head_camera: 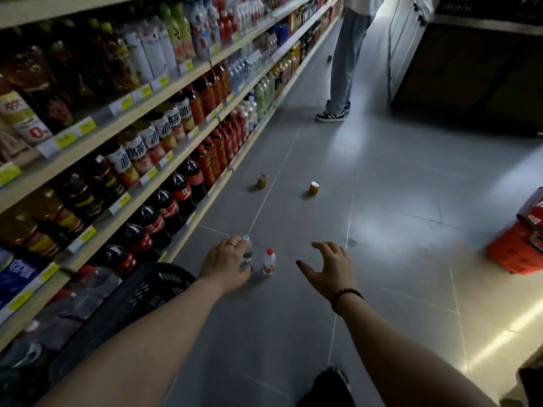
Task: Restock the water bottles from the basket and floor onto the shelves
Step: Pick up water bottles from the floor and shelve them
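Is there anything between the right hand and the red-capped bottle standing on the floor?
Nothing visible stands in the way. Only bare floor lies between the open right hand and the upright red-capped bottle. The left hand grips the second bottle on that bottle's other side, outside the path.

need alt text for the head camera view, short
In a shop aisle, the person's left hand grips a pale-capped water bottle standing on the grey floor, while the open right hand reaches toward a red-capped water bottle beside it. Drink shelves line the left; a black basket stands beside them.
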`<state>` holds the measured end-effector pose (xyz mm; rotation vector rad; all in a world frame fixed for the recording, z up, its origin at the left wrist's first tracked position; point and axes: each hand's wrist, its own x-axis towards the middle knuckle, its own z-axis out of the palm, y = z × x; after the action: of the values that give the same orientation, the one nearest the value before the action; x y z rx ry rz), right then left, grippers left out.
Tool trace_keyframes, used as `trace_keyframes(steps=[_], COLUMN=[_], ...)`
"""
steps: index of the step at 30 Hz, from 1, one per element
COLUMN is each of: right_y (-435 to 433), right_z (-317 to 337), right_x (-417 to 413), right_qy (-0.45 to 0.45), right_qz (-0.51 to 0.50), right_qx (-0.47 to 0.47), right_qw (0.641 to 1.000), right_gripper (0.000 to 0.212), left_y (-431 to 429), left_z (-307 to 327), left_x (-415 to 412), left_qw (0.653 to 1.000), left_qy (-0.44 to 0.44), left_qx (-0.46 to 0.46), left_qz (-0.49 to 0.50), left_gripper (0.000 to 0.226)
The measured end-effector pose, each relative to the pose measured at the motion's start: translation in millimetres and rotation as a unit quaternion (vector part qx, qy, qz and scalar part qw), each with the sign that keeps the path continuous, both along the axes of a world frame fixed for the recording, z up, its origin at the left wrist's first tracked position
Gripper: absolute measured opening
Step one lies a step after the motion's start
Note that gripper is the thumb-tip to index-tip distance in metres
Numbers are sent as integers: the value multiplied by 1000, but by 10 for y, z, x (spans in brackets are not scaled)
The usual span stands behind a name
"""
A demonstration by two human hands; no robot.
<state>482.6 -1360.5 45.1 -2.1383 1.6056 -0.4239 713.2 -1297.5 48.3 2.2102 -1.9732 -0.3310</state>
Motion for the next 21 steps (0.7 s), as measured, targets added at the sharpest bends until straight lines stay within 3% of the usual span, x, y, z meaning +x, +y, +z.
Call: trace_keyframes(steps=[12, 21], right_y=[-1780, -2478], right_z=[-6, -214], right_x=[-330, 298], right_qy=[28, 48], right_qz=[178, 306], right_qx=[22, 45], right_qw=[983, 950], right_gripper=[63, 60], left_y=[-1107, -1440], left_z=[27, -211], left_x=[-807, -510], left_qw=[980, 951], left_qy=[43, 43], left_qx=[-24, 15], left_qz=[190, 306], left_gripper=[53, 58])
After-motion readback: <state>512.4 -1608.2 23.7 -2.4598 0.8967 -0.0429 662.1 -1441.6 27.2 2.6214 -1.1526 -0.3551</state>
